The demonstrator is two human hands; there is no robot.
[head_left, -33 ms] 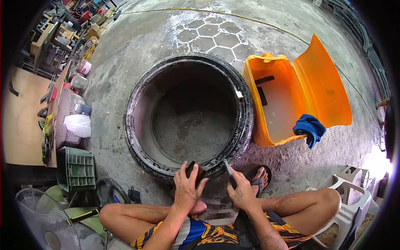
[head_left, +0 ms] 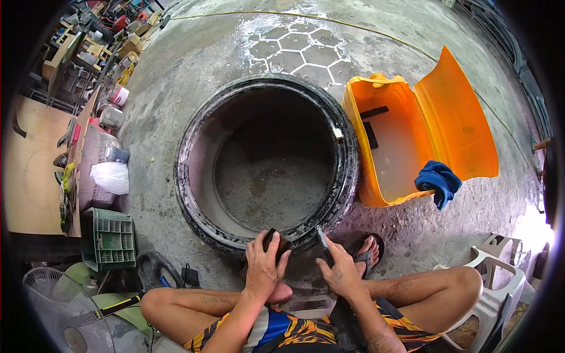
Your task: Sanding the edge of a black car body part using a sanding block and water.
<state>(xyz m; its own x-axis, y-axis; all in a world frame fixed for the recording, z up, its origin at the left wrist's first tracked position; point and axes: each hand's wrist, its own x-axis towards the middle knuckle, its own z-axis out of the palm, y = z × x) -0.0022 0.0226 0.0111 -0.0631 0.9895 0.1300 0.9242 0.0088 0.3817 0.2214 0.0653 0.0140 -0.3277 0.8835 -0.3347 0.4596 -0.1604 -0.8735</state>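
Observation:
In front of me a big round tyre-like black ring (head_left: 186, 191) lies flat on the concrete. At its near edge my left hand (head_left: 263, 266) closes fingers and thumb round a dark block-like piece (head_left: 270, 239), partly hidden by the fingers. My right hand (head_left: 342, 269), just to the right, grips a knife-like tool (head_left: 321, 236) with a narrow grey blade, its tip raised beside the ring's near rim. The blade stands apart from the dark piece. A small whitish block (head_left: 337, 133) sits on the ring's right rim.
At the right stands a cut-open orange plastic container (head_left: 366, 176) with cloudy liquid, dark pieces inside and a blue cloth (head_left: 438, 183) over its edge. Left are a green crate (head_left: 94, 250), a white bag (head_left: 110, 177) and a fan (head_left: 66, 312). A white plastic chair (head_left: 491, 294) is near right.

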